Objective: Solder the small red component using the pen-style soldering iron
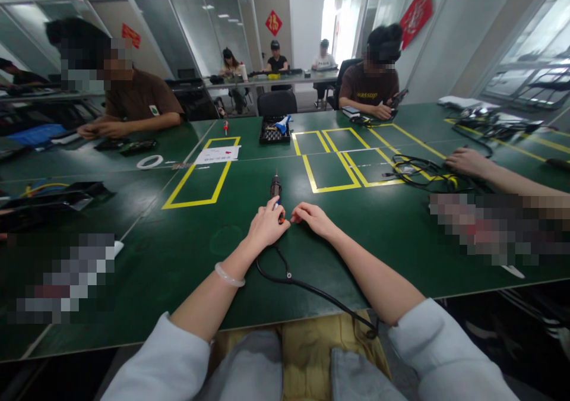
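My left hand (263, 221) is closed around a black electric screwdriver (276, 185) lying on the green table (214, 294). Its thin metal tip points away from me, and a bit of orange shows by my thumb. From under that hand a black cord (312, 287) loops toward me and over the table's front edge. Just to the right, my right hand (315, 218) rests with fingers curled inward, close to my left thumb. Whatever its fingertips hold, if anything, is too small to make out.
Yellow tape outlines (337, 189) mark the table ahead. Beyond them stand a black tray (275, 141) of parts and a red screwdriver (225, 128). White paper (217, 154) and a tape roll (150, 162) lie left. Coiled cables (412, 166) and a co-worker's hand (467, 160) are at right.
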